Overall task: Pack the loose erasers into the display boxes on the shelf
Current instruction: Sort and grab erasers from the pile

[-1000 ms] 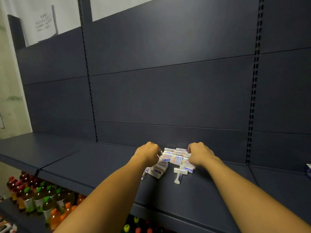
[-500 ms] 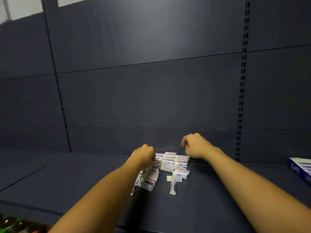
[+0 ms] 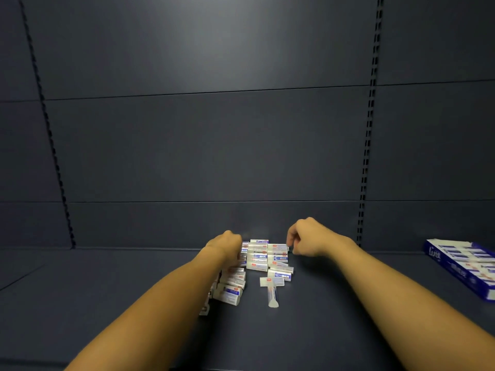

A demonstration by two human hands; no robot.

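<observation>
Two bare hands are working a heap of loose erasers [image 3: 263, 261] lying at the centre of a dark shelf [image 3: 107, 303], close to its back panel [image 3: 203, 145]. The pile is too jumbled and blurred for an exact count; it is running to a few dozen white-and-blue sleeved pieces, with two lying apart at its 5 o'clock edge [image 3: 272, 290]. The left hand [image 3: 226, 246] is resting against the pile's 9 o'clock side, its fingers curled under and hidden, so any hold cannot be told. The right hand [image 3: 308, 238] is hovering at 3 o'clock, its fingers [image 3: 290, 239] loosely curled and pinched just beside the top row; whether it is holding one is unclear. One blue display box [image 3: 460, 266] is sitting at the shelf's far 3 o'clock, cut by the frame, rows of erasers lying inside. Bare shelf is stretching between box and pile.
</observation>
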